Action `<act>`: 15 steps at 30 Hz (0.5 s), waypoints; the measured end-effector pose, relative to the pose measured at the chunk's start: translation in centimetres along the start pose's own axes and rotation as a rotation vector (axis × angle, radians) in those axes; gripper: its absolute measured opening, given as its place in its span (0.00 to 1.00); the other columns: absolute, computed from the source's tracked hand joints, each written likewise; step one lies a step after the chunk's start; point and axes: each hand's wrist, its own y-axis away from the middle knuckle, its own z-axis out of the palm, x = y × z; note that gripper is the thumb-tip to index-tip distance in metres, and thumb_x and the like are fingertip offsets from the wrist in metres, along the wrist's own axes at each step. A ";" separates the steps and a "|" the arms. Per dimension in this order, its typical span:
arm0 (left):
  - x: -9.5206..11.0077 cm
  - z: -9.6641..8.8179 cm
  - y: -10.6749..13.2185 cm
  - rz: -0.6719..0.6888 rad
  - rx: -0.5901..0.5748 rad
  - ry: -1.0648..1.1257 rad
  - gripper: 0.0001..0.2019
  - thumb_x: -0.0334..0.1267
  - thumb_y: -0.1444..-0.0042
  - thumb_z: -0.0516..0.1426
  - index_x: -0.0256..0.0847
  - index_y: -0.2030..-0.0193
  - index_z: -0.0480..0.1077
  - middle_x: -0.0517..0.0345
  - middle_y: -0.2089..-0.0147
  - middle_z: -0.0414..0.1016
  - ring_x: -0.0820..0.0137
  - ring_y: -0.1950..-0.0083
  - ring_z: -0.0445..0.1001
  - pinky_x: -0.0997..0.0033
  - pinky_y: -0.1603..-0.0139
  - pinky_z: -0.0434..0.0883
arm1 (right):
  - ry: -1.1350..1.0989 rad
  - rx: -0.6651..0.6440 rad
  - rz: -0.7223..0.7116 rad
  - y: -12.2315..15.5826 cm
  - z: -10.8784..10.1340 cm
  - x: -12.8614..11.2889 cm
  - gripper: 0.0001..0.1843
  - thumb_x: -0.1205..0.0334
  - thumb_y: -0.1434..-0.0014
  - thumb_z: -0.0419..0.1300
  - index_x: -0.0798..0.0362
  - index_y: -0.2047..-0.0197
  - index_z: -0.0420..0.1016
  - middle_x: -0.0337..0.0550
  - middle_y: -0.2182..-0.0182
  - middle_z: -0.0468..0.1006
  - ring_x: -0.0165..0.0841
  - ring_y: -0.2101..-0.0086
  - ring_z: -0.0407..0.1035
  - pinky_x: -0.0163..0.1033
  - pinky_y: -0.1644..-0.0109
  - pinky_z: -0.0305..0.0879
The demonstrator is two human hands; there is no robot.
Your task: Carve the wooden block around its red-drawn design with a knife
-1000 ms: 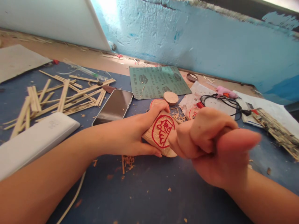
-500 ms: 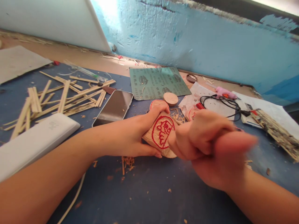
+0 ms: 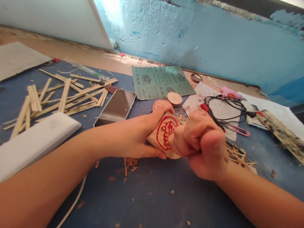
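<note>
A pale wooden piece with a red drawn or carved outline design lies on the blue table, tilted toward me. Around its left side, thumb on top and a finger along the lower edge, my left hand grips it. My right hand is closed in a fist against the right part of the piece and covers it. Whatever those fingers hold is hidden. Behind my left thumb sits a rounded wooden piece with a red rim. Wood shavings lie just beyond the hands.
A phone, a white power bank and wooden sticks lie left. Green sandpaper and a wooden disc are behind. To the right are a black cable, a pink glue gun, a pink cutter and bark.
My right fist has moved left and turned, uncovering the pink cutter and some wood slivers at the right. The left hand keeps its hold on the wooden piece.
</note>
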 end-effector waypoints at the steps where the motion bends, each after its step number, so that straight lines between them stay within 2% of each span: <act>1: 0.0 0.0 0.0 -0.001 -0.008 0.014 0.54 0.52 0.41 0.71 0.51 0.18 0.42 0.47 0.37 0.78 0.48 0.37 0.81 0.55 0.46 0.81 | -0.025 -0.008 -0.014 0.0 0.0 0.4 0.22 0.55 0.21 0.58 0.50 0.70 0.64 0.29 0.76 0.56 0.23 0.82 0.45 0.39 0.74 0.59; 2: 0.1 0.0 -0.1 0.001 -0.017 0.027 0.54 0.52 0.41 0.71 0.51 0.18 0.43 0.48 0.38 0.79 0.49 0.37 0.81 0.56 0.47 0.81 | -0.041 -0.007 -0.021 -0.1 0.0 0.5 0.22 0.55 0.22 0.58 0.50 0.70 0.64 0.29 0.76 0.56 0.22 0.82 0.45 0.39 0.74 0.59; 6: 0.2 0.1 -0.1 0.025 0.005 0.033 0.53 0.53 0.41 0.70 0.53 0.19 0.42 0.50 0.41 0.80 0.50 0.40 0.82 0.56 0.49 0.80 | -0.005 0.052 0.134 -0.6 0.5 -0.7 0.27 0.58 0.19 0.52 0.50 0.74 0.58 0.29 0.78 0.54 0.23 0.81 0.42 0.36 0.77 0.52; 8: 0.2 0.1 -0.1 0.027 0.006 0.034 0.52 0.53 0.40 0.70 0.51 0.19 0.43 0.49 0.40 0.79 0.49 0.39 0.82 0.55 0.48 0.80 | -0.003 0.079 0.136 -0.4 0.6 -0.8 0.27 0.60 0.19 0.52 0.51 0.74 0.56 0.29 0.79 0.54 0.23 0.81 0.43 0.37 0.76 0.53; 10: 0.1 -0.1 -0.2 0.020 -0.013 0.038 0.51 0.52 0.39 0.70 0.50 0.19 0.44 0.47 0.38 0.78 0.49 0.38 0.82 0.55 0.48 0.81 | -0.042 0.071 0.030 -0.1 0.4 -0.1 0.25 0.55 0.23 0.60 0.50 0.73 0.61 0.29 0.77 0.55 0.23 0.82 0.47 0.38 0.75 0.57; 11: 0.0 -0.2 -0.2 0.020 -0.024 0.035 0.51 0.52 0.40 0.70 0.51 0.19 0.44 0.47 0.36 0.78 0.50 0.38 0.82 0.56 0.47 0.81 | -0.051 0.055 0.007 0.1 0.3 0.3 0.25 0.50 0.22 0.59 0.49 0.72 0.62 0.29 0.77 0.56 0.24 0.82 0.47 0.39 0.74 0.59; 15: -0.2 -0.4 -0.3 0.030 -0.071 0.025 0.50 0.53 0.41 0.71 0.53 0.22 0.45 0.50 0.39 0.79 0.54 0.41 0.83 0.58 0.47 0.81 | -0.022 0.007 0.154 -0.2 0.2 0.3 0.26 0.48 0.22 0.60 0.49 0.71 0.64 0.29 0.77 0.58 0.25 0.80 0.47 0.37 0.75 0.55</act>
